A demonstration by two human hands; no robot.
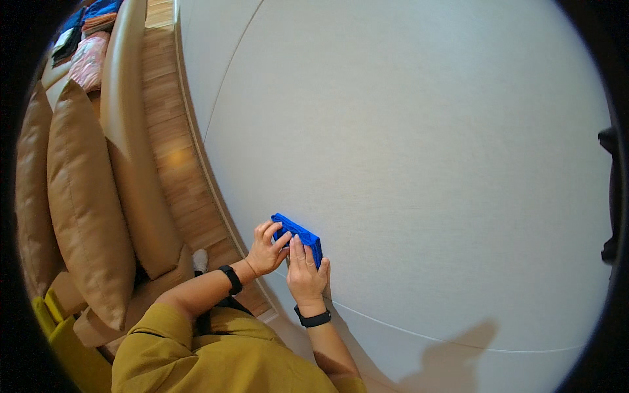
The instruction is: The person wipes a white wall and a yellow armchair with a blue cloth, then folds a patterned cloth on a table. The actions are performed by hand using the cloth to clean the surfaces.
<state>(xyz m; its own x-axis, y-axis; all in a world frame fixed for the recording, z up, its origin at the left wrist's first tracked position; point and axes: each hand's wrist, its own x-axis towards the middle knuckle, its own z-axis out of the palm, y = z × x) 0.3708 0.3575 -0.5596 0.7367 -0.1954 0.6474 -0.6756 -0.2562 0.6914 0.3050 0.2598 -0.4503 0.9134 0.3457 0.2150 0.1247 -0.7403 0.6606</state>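
Note:
A small bundle of bright blue folded fabric [296, 228] is between my two hands, in front of a large pale wall [417, 162]. My left hand [267, 249] holds its left part, with the fingers curled over the near side. Pressed along the right part is my right hand [305, 275], its fingers lying together on the fabric and its thumb by the right edge. The undersides of the bundle and some fingertips are hidden. A black band circles each wrist.
To the left stands a tan leather-look sofa [142, 186] with long cushions [86, 196]. Folded clothes, including a pink piece [91, 59] and a blue stack [100, 12], lie at its far end. Wood flooring [169, 123] runs between sofa and wall. A white shoe [200, 260] shows below.

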